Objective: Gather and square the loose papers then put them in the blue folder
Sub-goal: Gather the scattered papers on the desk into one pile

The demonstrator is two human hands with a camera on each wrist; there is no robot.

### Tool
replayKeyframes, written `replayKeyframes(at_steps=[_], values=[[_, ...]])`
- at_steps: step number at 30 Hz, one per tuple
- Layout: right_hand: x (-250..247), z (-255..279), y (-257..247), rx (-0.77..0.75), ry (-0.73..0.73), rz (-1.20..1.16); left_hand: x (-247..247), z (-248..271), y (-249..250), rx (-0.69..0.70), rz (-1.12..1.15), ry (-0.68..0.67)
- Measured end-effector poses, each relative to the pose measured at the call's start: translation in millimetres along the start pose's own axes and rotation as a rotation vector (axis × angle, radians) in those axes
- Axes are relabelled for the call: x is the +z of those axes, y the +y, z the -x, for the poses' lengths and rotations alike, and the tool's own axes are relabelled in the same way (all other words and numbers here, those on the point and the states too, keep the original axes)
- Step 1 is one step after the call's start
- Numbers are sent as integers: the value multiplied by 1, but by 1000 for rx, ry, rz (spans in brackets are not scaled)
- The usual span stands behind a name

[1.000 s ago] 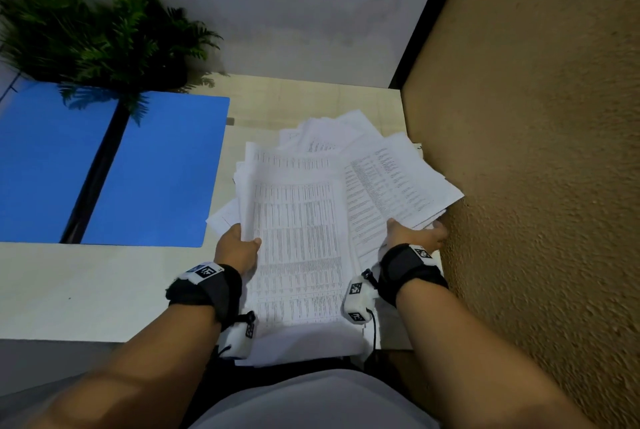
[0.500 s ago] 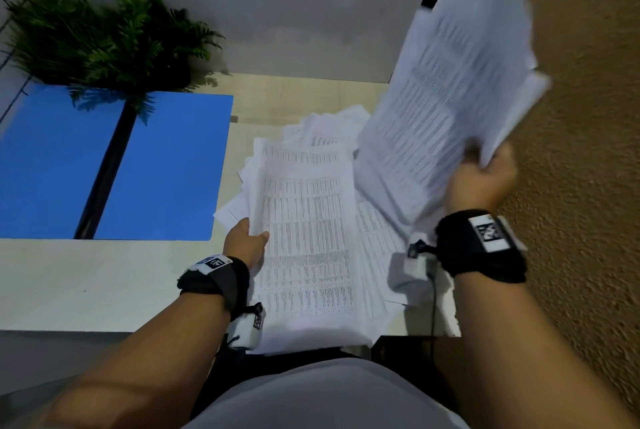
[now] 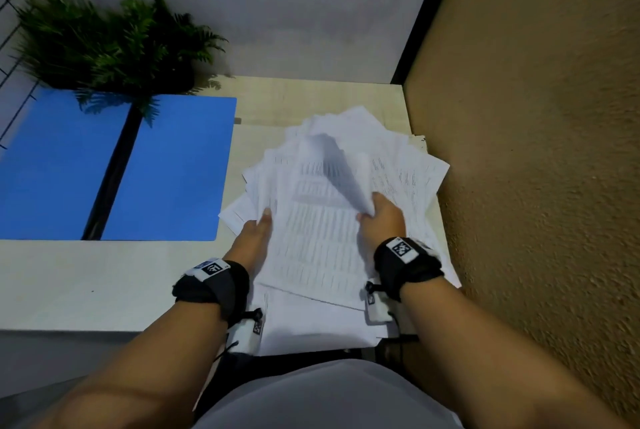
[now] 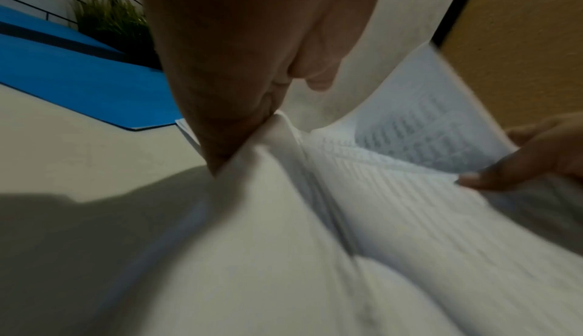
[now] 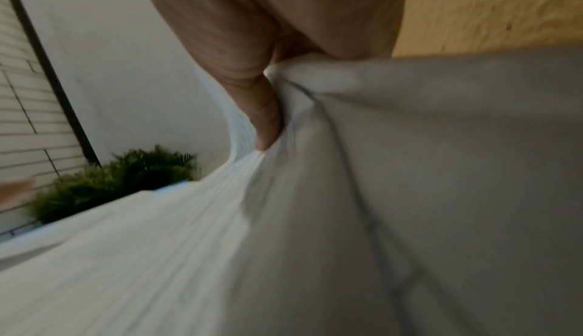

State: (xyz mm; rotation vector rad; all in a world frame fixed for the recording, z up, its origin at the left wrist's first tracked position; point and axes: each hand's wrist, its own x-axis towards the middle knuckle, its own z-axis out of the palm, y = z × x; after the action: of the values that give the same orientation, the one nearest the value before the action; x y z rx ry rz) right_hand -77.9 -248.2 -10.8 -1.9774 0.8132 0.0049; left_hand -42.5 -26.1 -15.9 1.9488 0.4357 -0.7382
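A messy fan of printed white papers (image 3: 322,238) lies on the pale table, near its right end. My left hand (image 3: 258,231) grips the pile's left edge, thumb on top (image 4: 227,127). My right hand (image 3: 379,217) pinches a small bundle of sheets (image 3: 341,172) and holds it curled up over the pile; in the right wrist view the thumb (image 5: 265,127) presses on that paper (image 5: 410,166). The blue folder (image 3: 166,169) lies open and flat to the left, with a black spine (image 3: 114,169) down its middle.
A green potted fern (image 3: 114,44) stands at the back left and overhangs the folder's far edge. A rough tan wall (image 3: 536,151) runs along the table's right side, close to the papers. A white wall (image 3: 259,6) closes the back. The table edge (image 3: 86,330) is near my body.
My right hand had lifted a bundle of sheets high on the right; it has now come down and left, laying them over the middle of the pile. My left hand stays on the pile's left edge.
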Motion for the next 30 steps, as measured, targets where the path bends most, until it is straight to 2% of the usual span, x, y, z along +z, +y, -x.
replayKeyframes(at_steps=[3, 6, 7, 8, 10, 11, 12, 15, 16, 18, 21, 22, 26, 30], values=[[16, -6, 11, 20, -186, 50, 6, 10, -9, 38, 44, -50], [11, -8, 3, 15, -330, 44, 11, 5, -18, 57, -18, 17], [7, -10, 2, 11, -319, 22, 10, 4, -19, 69, -20, 51], [0, -13, 2, 7, -221, 9, 9, 1, -22, 68, -10, 81], [-19, -24, 5, 46, 90, 107, 5, -2, -26, 65, 25, 130], [-29, -27, 7, 101, 193, 158, 4, -2, -29, 60, 43, 145], [-37, -30, 12, 158, 195, 179, 3, -3, -32, 58, 67, 155], [-49, -36, 27, 286, -15, 101, 2, -3, -35, 69, 153, 163], [-50, -36, 28, 265, -45, 124, 3, -3, -34, 78, 174, 168], [-47, -40, 35, 193, -3, 121, 2, -2, -29, 108, 232, 175], [-46, -38, 35, 257, 133, 34, 0, -5, -16, 120, 350, 136], [-44, -37, 37, 277, 134, 28, 0, -6, -10, 125, 348, 117], [-31, -35, 34, 240, -6, 173, 7, -18, 14, 160, 87, 99], [-18, -37, 24, 183, -57, 250, 20, -26, 28, 170, -14, 41]])
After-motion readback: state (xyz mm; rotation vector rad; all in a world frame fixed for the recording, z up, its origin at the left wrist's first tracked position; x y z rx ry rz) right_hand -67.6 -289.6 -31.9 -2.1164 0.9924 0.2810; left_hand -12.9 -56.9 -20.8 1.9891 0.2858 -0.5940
